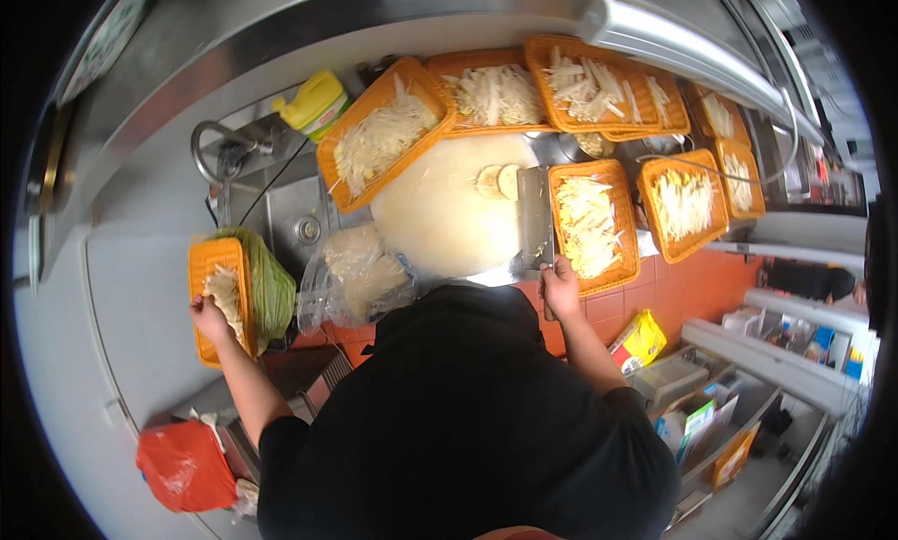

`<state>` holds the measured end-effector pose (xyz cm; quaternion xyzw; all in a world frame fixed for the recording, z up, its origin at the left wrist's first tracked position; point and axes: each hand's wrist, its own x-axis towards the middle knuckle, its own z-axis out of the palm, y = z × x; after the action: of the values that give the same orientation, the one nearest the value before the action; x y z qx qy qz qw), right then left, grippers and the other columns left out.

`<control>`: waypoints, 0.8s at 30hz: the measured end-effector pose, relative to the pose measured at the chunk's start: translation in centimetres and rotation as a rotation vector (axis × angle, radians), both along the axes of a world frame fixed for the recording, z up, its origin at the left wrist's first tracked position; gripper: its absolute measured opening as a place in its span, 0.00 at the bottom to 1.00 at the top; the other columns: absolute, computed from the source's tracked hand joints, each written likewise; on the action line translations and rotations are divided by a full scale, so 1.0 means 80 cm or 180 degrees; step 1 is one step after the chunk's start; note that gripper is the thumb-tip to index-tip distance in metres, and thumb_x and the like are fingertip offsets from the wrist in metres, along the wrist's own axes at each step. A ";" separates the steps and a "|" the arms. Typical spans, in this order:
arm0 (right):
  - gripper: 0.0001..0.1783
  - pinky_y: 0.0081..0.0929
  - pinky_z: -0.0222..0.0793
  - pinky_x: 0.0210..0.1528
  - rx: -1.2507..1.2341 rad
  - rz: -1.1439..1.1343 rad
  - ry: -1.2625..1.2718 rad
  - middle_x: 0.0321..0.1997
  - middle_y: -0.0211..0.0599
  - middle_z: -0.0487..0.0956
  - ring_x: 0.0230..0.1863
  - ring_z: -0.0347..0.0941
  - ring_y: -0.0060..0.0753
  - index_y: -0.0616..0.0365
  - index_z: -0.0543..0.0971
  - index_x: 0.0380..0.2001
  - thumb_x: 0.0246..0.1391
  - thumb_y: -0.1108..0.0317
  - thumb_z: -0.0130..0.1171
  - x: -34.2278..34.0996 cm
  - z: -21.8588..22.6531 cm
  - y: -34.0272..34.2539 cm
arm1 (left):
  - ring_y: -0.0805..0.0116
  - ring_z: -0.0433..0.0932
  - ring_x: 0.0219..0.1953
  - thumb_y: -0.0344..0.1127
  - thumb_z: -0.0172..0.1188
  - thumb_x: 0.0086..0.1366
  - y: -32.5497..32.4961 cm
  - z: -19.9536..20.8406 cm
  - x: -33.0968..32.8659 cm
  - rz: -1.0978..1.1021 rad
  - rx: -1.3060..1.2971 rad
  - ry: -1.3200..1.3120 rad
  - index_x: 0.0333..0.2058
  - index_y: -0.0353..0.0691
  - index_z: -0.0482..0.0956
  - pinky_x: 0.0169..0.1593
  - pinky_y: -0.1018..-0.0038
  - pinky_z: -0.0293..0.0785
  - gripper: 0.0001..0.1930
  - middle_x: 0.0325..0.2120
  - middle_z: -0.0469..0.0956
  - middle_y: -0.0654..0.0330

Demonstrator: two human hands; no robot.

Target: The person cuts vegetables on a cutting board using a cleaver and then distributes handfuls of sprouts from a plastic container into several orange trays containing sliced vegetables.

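My right hand point(561, 287) is closed around the handle of a cleaver point(535, 212). Its broad blade lies over the right edge of a round, pale cutting board point(440, 208). Just left of the blade, flat round pale slices point(496, 182) rest on the board. Far to the left, my left hand point(210, 317) is at an orange woven basket point(208, 259) holding pale cut strips point(224, 292). Its fingers look curled by the basket's left side; what they hold, if anything, is too small to make out.
More orange baskets of pale strips surround the board, including one point(558, 240) right of the cleaver. Left are a sink point(281, 217), a yellow jug point(313, 102), a clear plastic bag point(351, 273) and a green bag point(271, 292). A yellow packet point(639, 339) sits behind my right forearm.
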<state>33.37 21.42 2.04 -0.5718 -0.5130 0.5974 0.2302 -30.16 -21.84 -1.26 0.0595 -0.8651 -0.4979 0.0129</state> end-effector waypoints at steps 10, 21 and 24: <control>0.05 0.21 0.65 0.18 -0.0673 -0.0492 0.0468 0.21 0.27 0.71 0.16 0.67 0.21 0.53 0.72 0.40 0.71 0.65 0.50 0.062 -0.014 -0.002 | 0.48 0.73 0.56 0.28 0.65 0.57 0.416 0.069 0.317 -0.3978 -0.0141 0.0764 0.50 0.36 0.76 0.60 0.60 0.69 0.20 0.50 0.74 0.48; 0.05 0.20 0.61 0.20 -0.0570 -0.0434 0.0307 0.23 0.22 0.70 0.18 0.64 0.16 0.54 0.73 0.39 0.67 0.67 0.58 0.122 -0.001 -0.021 | 0.41 0.70 0.59 0.55 0.74 0.51 0.684 0.020 0.492 -0.4039 -0.1898 -0.0391 0.63 0.41 0.66 0.62 0.54 0.71 0.45 0.59 0.66 0.42; 0.06 0.19 0.64 0.28 -0.0155 -0.0397 0.0263 0.25 0.21 0.72 0.24 0.65 0.14 0.56 0.75 0.40 0.65 0.68 0.61 0.147 -0.014 -0.018 | 0.44 0.73 0.57 0.55 0.74 0.50 0.697 0.017 0.504 -0.4148 -0.2182 -0.0388 0.60 0.44 0.69 0.60 0.56 0.73 0.42 0.55 0.70 0.44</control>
<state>45.16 19.95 0.92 -0.5828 -0.4518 0.6173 0.2740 10.14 33.95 0.08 -0.4462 -0.8311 -0.1022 -0.3157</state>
